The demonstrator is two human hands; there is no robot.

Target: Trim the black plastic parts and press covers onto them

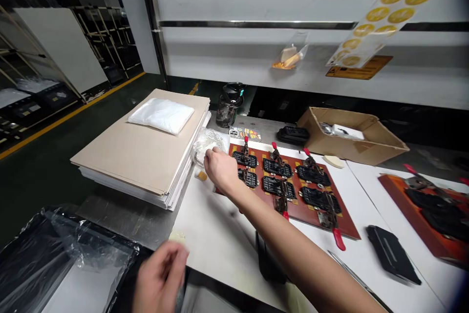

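My right hand (221,170) reaches across the white table (208,227), its fingertips at a crumpled clear plastic bag (207,143). Beside that hand lies a red-brown fixture board (346,222) holding several black parts (280,187) under red-handled toggle clamps (282,205). A small tan piece (201,175) sits just below my right fingers. My left hand (160,278) is blurred at the bottom of the view, fingers loosely curled, close to a pale yellow scrap (177,237). Whether it holds anything is hidden.
A stack of beige board sheets (137,144) with a white bag (161,115) on top stands left of the table. Plastic-wrapped black tray (66,249) lies lower left. A cardboard box (351,139), a loose black part (393,254) and a second clamped board (414,210) lie to the right.
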